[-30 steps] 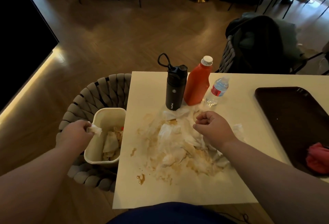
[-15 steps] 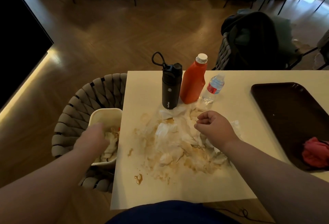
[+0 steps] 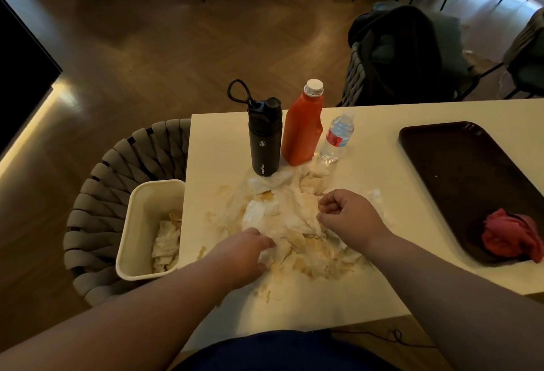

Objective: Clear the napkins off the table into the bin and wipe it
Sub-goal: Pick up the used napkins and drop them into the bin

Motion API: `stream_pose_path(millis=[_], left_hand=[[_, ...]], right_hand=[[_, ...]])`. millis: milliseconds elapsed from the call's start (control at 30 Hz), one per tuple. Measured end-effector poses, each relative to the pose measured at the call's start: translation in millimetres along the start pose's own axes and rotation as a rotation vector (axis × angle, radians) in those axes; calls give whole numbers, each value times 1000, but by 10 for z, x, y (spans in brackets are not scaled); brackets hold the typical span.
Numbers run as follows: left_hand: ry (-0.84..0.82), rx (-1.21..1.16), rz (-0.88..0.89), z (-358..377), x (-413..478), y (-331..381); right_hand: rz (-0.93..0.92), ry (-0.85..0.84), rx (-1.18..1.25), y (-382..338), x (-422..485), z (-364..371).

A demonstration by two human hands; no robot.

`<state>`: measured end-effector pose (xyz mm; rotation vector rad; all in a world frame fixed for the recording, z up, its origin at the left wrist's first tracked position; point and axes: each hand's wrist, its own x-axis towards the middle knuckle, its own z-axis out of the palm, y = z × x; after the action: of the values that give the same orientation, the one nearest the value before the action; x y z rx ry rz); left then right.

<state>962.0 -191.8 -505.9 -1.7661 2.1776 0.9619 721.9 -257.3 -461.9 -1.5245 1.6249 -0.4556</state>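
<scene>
While one part-filled bin (image 3: pixel 141 217) sits on one woven chair (image 3: pixel 97 194) just left of the table (image 3: pixel 368 170), the left hand (image 3: pixel 244 255) pinches the near edge of the napkins (image 3: pixel 288 217), one crumpled white heap stained brown on the tabletop. Three bottles (image 3: pixel 301 132) stand behind it. The right hand (image 3: pixel 347 217) rests on the heap, fingers curled; whether they hold paper I cannot tell. One dark tray (image 3: pixel 459 170) carries one red cloth (image 3: pixel 512 235).
</scene>
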Motion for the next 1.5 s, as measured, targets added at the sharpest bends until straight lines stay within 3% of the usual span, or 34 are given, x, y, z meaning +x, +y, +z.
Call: stream_pose_path(millis=[233, 467, 600, 900, 1133, 1500], left_hand=[[-121, 241, 57, 132, 68, 44], [-96, 231, 21, 196, 102, -82], [-10, 143, 0, 56, 90, -171], [333, -108, -179, -623, -84, -360], [455, -192, -214, -796, -203, -384], [479, -220, -181, -853, -255, -271]], right_hand=[[-32, 175, -60, 119, -64, -168], [36, 275, -132, 328, -92, -430], [-25, 207, -142, 223, -176, -304], [-105, -166, -308, 15, -189, 323], [-54, -188, -414, 33, -88, 377], [-31, -215, -492, 144, -77, 552]])
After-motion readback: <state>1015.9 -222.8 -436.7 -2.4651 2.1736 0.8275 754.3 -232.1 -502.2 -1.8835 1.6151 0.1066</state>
